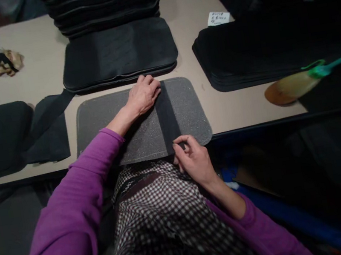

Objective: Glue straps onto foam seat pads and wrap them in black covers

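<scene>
Black strip [166, 115] lies flat on the grey pad [187, 112], left hand [143, 96] spread at twelve o'clock pressing it down, right hand [193, 160] pinching its six o'clock end straight.

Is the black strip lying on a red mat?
No, the black strip lies across a grey mat, with the left hand pressing its far end and the right hand pinching its near end.

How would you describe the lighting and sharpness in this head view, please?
Head view: the middle is well lit, with the grey mat, black strip, left hand and right hand fairly sharp; the right side and lower corners fall into deep shadow, so the black stack loses detail; the brush at right is soft; table edges bow from wide-angle distortion.
</scene>
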Demonstrator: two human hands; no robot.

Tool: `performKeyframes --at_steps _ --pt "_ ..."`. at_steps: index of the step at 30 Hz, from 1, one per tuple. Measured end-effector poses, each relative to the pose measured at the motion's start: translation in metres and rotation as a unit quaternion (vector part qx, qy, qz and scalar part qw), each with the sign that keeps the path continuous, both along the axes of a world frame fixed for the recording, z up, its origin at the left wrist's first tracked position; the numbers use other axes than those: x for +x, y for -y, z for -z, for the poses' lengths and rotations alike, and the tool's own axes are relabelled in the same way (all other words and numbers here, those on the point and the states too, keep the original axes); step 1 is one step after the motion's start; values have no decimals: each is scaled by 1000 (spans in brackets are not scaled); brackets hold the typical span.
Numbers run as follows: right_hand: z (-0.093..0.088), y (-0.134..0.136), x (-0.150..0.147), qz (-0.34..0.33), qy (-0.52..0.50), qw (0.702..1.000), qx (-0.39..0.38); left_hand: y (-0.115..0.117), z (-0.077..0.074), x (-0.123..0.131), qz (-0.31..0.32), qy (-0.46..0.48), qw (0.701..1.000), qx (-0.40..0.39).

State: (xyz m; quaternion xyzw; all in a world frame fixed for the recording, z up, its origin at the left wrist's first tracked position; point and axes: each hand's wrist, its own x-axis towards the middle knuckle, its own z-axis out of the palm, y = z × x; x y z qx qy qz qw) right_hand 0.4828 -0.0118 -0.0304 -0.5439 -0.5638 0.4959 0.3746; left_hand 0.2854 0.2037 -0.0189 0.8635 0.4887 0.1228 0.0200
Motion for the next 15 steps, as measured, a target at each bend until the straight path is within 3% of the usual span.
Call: performKeyframes --at_steps 5,7,10,13,15 --pt "6 1 7 -23 175 976 130 2 -1 0 6 -14 1000 9" --pt "7 5 11 -35 255 940 224 7 -5 1 -2 -27 1000 14" --pt "7 12 17 -42 349 863 362 16 -10 1 -18 -44 998 37" --pt "12 17 25 -61 402 807 429 16 -8 0 -18 -49 998 36" --pt "19 17 31 -75 405 790 454 11 -4 -2 -26 -25 999 21"
